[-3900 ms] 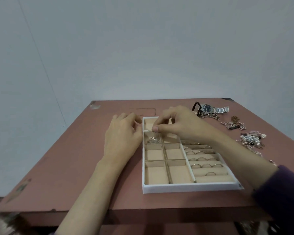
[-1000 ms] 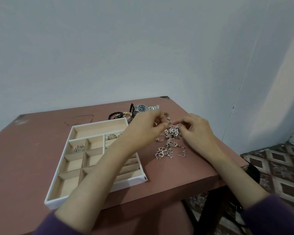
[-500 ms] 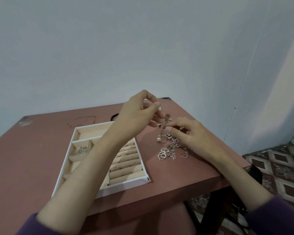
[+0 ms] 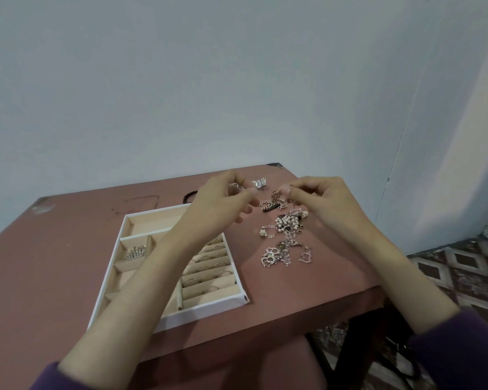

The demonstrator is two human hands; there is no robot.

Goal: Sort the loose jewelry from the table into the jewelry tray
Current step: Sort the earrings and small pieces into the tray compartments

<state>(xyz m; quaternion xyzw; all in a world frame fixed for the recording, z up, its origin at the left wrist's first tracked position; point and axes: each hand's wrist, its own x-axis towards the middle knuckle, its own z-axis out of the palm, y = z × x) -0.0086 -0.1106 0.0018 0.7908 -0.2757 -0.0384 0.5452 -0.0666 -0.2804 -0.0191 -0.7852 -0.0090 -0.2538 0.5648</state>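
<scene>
A white jewelry tray with beige compartments lies on the reddish table. Its ring rolls hold several rings, and one left compartment holds small silver pieces. Right of the tray lies loose jewelry: a pearl cluster, heart-shaped pendants and a thin chain with a dark bar. My left hand and my right hand hover above the chain, fingertips close together. Each pinches something small. The right seems to pinch the chain's end; the left's item is too small to name.
A silver watch band and a black hair tie lie at the back of the table. The table's right edge and near corner drop off to a patterned tile floor. A pale wall stands behind.
The view swung right from the tray to the loose pile. My right hand has lifted off the pile and now pinches at the same height as my left, which has lowered a little.
</scene>
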